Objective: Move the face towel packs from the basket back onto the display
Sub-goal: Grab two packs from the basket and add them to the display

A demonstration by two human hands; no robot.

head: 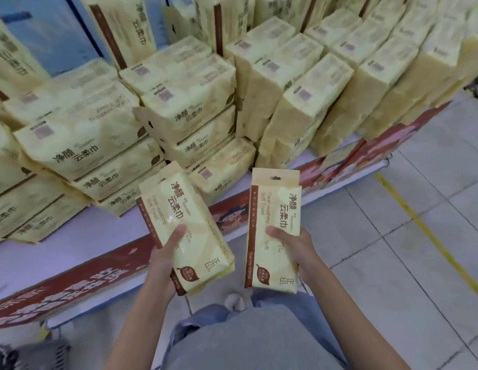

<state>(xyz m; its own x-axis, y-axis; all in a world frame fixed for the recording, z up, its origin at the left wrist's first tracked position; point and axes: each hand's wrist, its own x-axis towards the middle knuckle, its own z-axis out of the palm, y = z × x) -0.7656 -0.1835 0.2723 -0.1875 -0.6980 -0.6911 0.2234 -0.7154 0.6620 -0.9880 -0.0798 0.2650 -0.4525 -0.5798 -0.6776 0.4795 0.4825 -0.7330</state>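
Grey shirt (259, 340), hand-held left pack (191, 220) and right pack (275, 206), crowded display (59, 249) beyond.

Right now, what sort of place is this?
Probably a shop aisle: many identical face towel packs stacked on a low display platform, red promotional banner along its edge, tiled floor with a yellow line. The left hand and right hand each hold one.
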